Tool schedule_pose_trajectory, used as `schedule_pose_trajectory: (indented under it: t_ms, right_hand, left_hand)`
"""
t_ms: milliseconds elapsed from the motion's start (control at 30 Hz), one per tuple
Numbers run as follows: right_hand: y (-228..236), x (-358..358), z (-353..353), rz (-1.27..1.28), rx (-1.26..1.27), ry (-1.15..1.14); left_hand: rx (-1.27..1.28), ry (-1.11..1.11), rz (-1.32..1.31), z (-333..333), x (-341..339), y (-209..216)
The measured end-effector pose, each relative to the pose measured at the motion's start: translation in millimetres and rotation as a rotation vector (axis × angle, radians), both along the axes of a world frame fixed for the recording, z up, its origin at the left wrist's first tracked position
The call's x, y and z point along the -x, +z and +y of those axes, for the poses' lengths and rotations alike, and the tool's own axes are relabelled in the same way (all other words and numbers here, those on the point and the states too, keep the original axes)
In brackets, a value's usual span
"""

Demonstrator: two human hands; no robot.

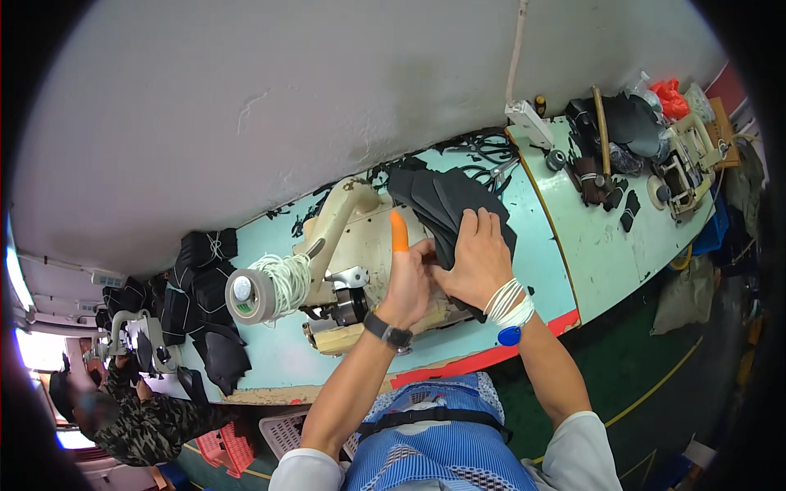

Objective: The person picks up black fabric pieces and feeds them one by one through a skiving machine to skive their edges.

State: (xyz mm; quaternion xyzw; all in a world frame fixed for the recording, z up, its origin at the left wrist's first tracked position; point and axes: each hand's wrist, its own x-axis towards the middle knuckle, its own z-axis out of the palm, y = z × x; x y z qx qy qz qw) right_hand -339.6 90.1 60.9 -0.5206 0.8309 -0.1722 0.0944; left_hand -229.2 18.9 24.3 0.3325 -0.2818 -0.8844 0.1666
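Observation:
A fanned stack of black leather-like pieces [458, 200] lies over the right end of a cream sewing machine [352, 214]. My right hand [479, 255] is on the near part of the stack, fingers over its top and thumb at its left edge. Pale cord loops and a blue tag circle that wrist. Just left of it is my left hand [407, 282], one digit in an orange cover pointing up, the others curled in beside the right thumb. What those curled fingers hold is hidden. White cord [286, 282] hangs by a tape roll [250, 296] at the machine's left.
Scissors [491, 173] and black scraps lie along the wall. Bundled black pieces [201, 278] are piled at left, where a person [135, 417] sits at another machine. A hammer [602, 135] and a second sewing machine [688, 168] stand on the right-hand table.

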Motion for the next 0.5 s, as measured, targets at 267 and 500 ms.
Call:
schedule_pose_trajectory:
  t_ms: [267,500]
  right_hand:
    - [-14.3,68.3,38.7,-0.512,0.554,-0.078]
    - [30.8,72.1,55.3,-0.896,0.647,0.130]
  left_hand:
    - [0.433,0.053,-0.025,10.0,41.2,-0.2]
    - [0.865,0.346,0.069,-35.3,35.6,29.8]
